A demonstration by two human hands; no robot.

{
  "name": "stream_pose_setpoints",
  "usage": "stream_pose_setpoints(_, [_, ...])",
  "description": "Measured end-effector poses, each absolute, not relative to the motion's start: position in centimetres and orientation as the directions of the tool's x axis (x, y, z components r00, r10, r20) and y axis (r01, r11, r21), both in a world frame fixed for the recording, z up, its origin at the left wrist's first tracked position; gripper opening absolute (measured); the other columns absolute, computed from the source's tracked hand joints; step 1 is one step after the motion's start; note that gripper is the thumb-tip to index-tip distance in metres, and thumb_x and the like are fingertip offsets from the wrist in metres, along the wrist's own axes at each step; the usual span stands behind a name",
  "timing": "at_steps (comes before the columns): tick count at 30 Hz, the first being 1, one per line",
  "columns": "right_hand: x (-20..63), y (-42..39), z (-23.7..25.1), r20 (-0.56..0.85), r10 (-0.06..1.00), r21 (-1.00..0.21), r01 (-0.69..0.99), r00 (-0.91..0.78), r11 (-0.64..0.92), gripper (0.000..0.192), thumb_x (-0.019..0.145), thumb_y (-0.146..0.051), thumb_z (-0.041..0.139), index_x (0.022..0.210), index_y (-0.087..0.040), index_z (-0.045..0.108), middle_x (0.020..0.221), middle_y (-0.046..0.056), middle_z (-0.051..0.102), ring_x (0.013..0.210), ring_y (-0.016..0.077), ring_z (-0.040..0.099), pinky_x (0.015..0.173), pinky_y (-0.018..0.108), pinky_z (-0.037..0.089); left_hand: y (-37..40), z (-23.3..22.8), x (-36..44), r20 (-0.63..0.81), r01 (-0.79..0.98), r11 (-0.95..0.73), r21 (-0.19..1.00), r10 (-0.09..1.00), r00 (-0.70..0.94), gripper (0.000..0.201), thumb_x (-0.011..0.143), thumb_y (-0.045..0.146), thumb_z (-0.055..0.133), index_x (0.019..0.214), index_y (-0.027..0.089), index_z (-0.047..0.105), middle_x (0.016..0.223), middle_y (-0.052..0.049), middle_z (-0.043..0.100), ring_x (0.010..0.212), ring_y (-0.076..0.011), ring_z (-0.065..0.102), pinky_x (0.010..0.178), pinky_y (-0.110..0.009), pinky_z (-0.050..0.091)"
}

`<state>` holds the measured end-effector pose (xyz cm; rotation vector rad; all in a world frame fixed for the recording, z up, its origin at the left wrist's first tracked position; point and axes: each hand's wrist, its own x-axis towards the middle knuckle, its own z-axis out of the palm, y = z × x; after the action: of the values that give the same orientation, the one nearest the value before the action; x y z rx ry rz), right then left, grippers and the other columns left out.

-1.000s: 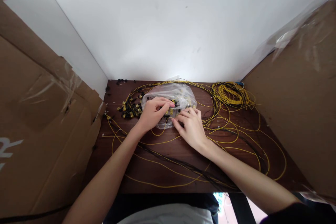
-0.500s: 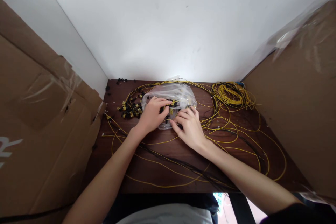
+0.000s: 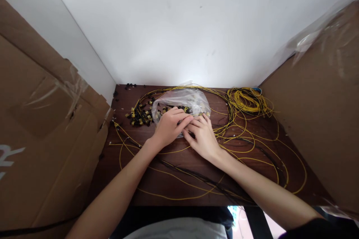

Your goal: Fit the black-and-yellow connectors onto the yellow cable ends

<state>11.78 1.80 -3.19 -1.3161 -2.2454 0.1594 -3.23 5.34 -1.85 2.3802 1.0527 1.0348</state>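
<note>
My left hand (image 3: 169,129) and my right hand (image 3: 202,137) met at the near edge of the clear plastic bag (image 3: 182,101), fingers curled in and pinching at something small between them; whether that was a connector, the bag's film or one of the yellow cables I could not tell, since my own fingertips (image 3: 188,120) hid it. The bag lay just beyond my knuckles on the dark wooden table (image 3: 179,185), with small yellow and black parts showing through it. Just left of my left hand sat a loose pile of black-and-yellow connectors (image 3: 139,115), and well off to the right of my right hand lay a coil of yellow cable (image 3: 246,101). Long yellow strands (image 3: 252,145) and a black cable (image 3: 202,179) ran under both my wrists and looped toward me. I judged the chief risk to be those strands: with my forearms resting over them, any pull on the piece in my fingers could have dragged a loop along and tightened the tangle or kinked a thin cable. The bag's film was slack and slippery, so a tug could also have tipped it and spilled its small parts among the loose connectors. A few black bits (image 3: 129,86) lay at the far left corner, near the table's edge, and a sweep of my left arm might have knocked them off.
</note>
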Motion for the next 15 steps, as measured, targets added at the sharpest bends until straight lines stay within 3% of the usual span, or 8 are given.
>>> stream_pose_setpoints(7, [11.83,1.84,-3.49,0.366,0.846,-0.376,0.77,-0.388,0.515,0.018,0.085,-0.024,0.051,0.076,-0.021,0.066,0.091,0.004,0.067,0.103,0.0253,0.051,0.107,0.057,0.021,5.23,-2.41,-2.91,0.532,0.49,-0.709,0.506,0.704,0.47,0.023,0.09,0.025,0.047,0.094,0.016,0.069,0.078,-0.005,0.063,0.076,-0.017,0.051,0.073,-0.03,0.042])
stream_pose_setpoints(15, [11.73,1.76,-3.33,0.35,0.852,-0.405,0.757,-0.389,0.512,0.017,0.087,-0.025,0.05,0.082,-0.022,0.067,0.098,0.004,0.065,0.104,0.024,0.052,0.108,0.059,0.018,5.39,-2.31,-3.17,0.558,0.569,-0.706,0.422,0.697,0.451,0.02,0.088,0.026,0.052,0.083,0.016,0.069,0.075,-0.004,0.061,0.076,-0.0164,0.05,0.068,-0.029,0.043])
